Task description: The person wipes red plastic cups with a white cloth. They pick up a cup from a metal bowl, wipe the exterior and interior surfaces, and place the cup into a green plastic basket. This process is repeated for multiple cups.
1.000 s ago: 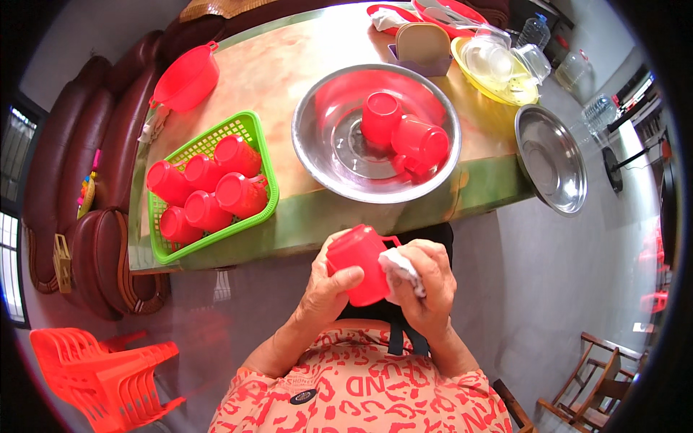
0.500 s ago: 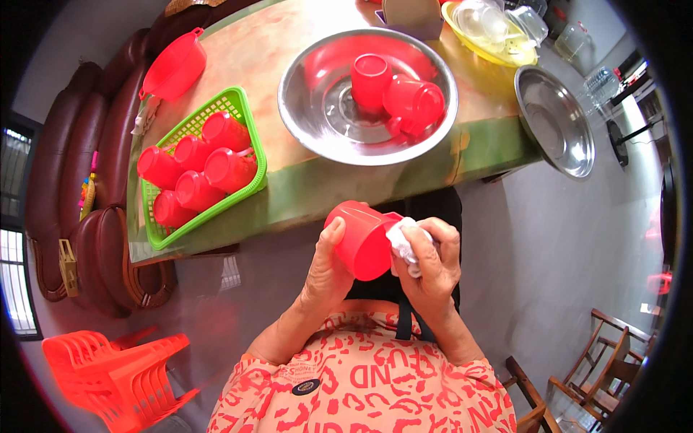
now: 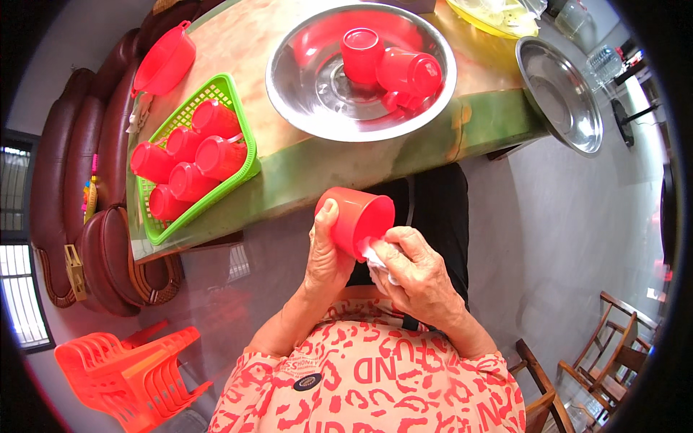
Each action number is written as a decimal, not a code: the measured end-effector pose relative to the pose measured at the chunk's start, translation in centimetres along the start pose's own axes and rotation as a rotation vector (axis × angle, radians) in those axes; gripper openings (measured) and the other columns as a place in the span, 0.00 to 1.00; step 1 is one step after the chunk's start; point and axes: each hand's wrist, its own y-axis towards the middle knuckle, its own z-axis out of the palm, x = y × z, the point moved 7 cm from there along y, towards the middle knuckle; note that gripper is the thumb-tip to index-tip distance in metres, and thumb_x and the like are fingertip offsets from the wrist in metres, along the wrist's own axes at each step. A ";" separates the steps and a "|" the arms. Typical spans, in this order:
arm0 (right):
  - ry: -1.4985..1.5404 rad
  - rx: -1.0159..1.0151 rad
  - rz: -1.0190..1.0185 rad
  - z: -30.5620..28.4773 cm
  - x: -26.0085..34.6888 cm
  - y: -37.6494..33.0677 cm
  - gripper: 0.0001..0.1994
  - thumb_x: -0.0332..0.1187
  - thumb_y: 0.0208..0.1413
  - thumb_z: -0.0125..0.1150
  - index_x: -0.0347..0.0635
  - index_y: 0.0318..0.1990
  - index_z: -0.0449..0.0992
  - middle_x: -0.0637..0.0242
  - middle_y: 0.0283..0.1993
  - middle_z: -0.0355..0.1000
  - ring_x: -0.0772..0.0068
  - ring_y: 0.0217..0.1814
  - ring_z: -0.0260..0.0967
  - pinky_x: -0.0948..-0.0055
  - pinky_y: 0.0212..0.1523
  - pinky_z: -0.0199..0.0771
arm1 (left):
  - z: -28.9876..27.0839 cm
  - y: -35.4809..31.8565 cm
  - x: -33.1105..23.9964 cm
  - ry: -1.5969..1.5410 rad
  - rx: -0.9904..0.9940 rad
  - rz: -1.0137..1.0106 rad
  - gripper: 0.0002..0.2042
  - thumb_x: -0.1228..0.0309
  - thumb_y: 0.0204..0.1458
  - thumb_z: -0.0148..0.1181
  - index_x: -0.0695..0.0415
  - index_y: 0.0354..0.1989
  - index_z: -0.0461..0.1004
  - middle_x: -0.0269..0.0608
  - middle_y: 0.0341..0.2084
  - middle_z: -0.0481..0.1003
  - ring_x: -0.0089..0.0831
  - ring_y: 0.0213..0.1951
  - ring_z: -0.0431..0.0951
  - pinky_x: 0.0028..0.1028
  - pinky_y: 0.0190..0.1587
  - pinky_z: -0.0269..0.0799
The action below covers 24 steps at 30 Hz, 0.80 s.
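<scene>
My left hand grips a red plastic cup, held on its side in front of my lap with its mouth facing right. My right hand presses a small white cloth against the cup's lower rim. Both hands are below the table's green front edge. On the table above, a large steel basin holds two more red cups. To the left, a green basket holds several red cups lying on their sides.
A red bowl sits at the table's far left. A second steel basin overhangs the table's right end, with a yellow bowl behind it. Brown chairs stand at left, stacked orange stools at lower left, wooden chairs at lower right.
The cup has turned in my hands so its mouth now faces right. My right hand with the cloth has shifted from the cup's side to its lower rim. The view has tilted down.
</scene>
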 end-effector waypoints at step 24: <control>-0.012 -0.037 -0.153 -0.6 0.7 0.1 0.25 0.21 0.36 0.65 0.33 0.48 0.71 0.54 0.42 0.71 0.52 0.40 0.70 0.61 0.42 0.71 | 0.4 -0.5 0.7 0.007 -0.005 -0.061 0.28 0.45 0.54 0.55 0.58 0.51 0.67 0.43 0.44 0.75 0.35 0.45 0.76 0.36 0.52 0.71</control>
